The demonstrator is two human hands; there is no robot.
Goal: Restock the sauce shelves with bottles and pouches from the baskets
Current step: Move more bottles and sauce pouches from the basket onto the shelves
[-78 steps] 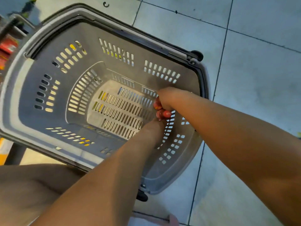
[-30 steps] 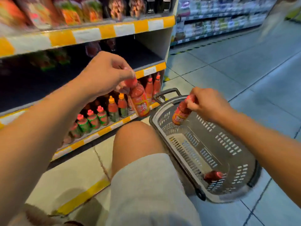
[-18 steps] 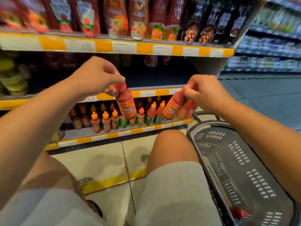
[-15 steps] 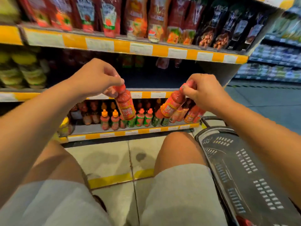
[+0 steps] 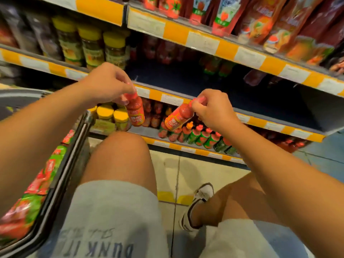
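My left hand (image 5: 108, 84) pinches the cap of a small red sauce bottle (image 5: 135, 113), which hangs almost upright. Another red sauce bottle (image 5: 177, 118) is gripped by its cap in my right hand (image 5: 214, 108) and tilts down to the left. Both bottles hang in front of the bottom shelf (image 5: 188, 148), where rows of red and green sauce bottles (image 5: 201, 135) stand. To my left sits a grey basket (image 5: 61, 175) holding red and green sauce pouches (image 5: 37, 185).
Yellow-capped jars (image 5: 113, 116) stand at the left of the bottom shelf and more of them (image 5: 91, 47) on the shelf above. Pouches (image 5: 260, 21) hang along the top shelf. The middle shelf (image 5: 242, 88) is dark. My knees and a white shoe (image 5: 197, 203) are on the tiled floor.
My view has swung left: the empty basket on my right has left the frame and a basket of pouches appears at my left. Both hands still hold their bottles, now lower before the bottom shelf.
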